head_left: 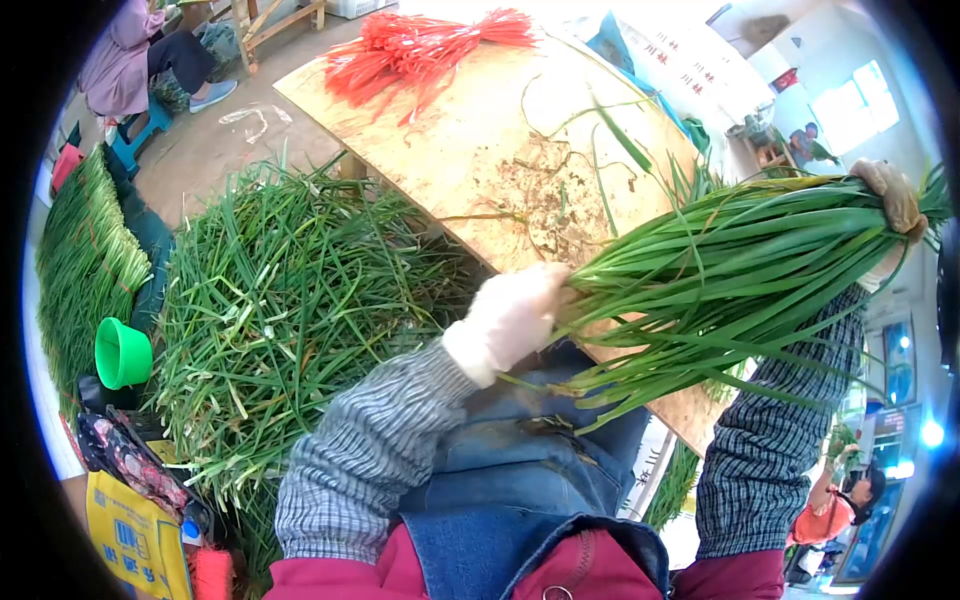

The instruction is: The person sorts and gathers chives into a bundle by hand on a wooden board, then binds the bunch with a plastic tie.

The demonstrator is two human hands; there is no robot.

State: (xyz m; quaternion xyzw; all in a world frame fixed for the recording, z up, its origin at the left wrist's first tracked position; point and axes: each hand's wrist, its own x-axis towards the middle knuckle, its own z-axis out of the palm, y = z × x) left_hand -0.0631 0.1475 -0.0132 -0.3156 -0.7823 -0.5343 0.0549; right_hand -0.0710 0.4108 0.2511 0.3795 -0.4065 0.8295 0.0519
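Note:
A big bunch of green garlic chives (740, 260) stretches sideways above the wooden table's right part. My right hand (890, 205), in a dirty brownish glove, is closed around the bunch at its far right end. My left hand (515, 310), in a white glove, is closed at the bunch's left end, where loose leaf tips meet its fingers. Several leaves droop below my left hand toward my lap. Its fingertips are partly hidden by the leaves.
The wooden table (440, 150) bears red plastic strips (430, 50), soil and stray leaves. A large chive heap (300, 310) lies at left, near a green bowl (124, 354) and more chives (85, 270). A seated person (125, 60) is at upper left; others are at right.

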